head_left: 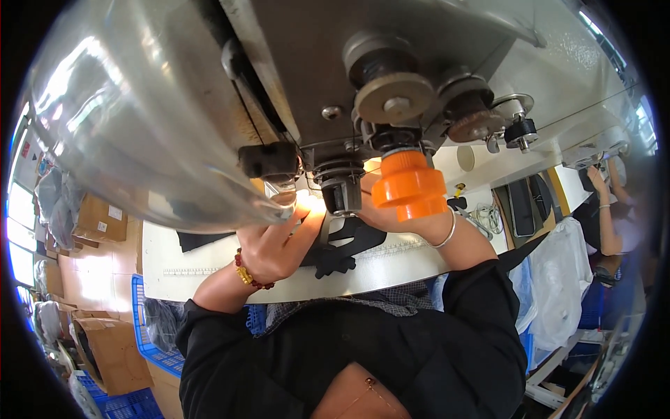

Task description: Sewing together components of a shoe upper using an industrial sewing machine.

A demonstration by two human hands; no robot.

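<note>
At the needle area of a grey sewing machine [335, 98], both my hands are close together. My left hand [272, 244], with a red and gold bead bracelet, reaches up with its visible fingers stretched out and slightly apart. Its fingertips lie in the bright lamp light, partly hidden by the machine head. Beside these fingers lies black fabric [356, 244] on the white work surface [391, 269]. My right hand [380, 213], with a bangle at its wrist, sits mostly behind an orange knob [408, 185], its fingers hidden. Whether it grips the fabric cannot be made out.
A clear plastic cover [139, 126] bulges over the left side. Blue baskets [157, 349] and cardboard boxes [115, 353] stand at the left. Bagged white plastic [562, 279] hangs at the right, where another person's arm [607, 216] shows.
</note>
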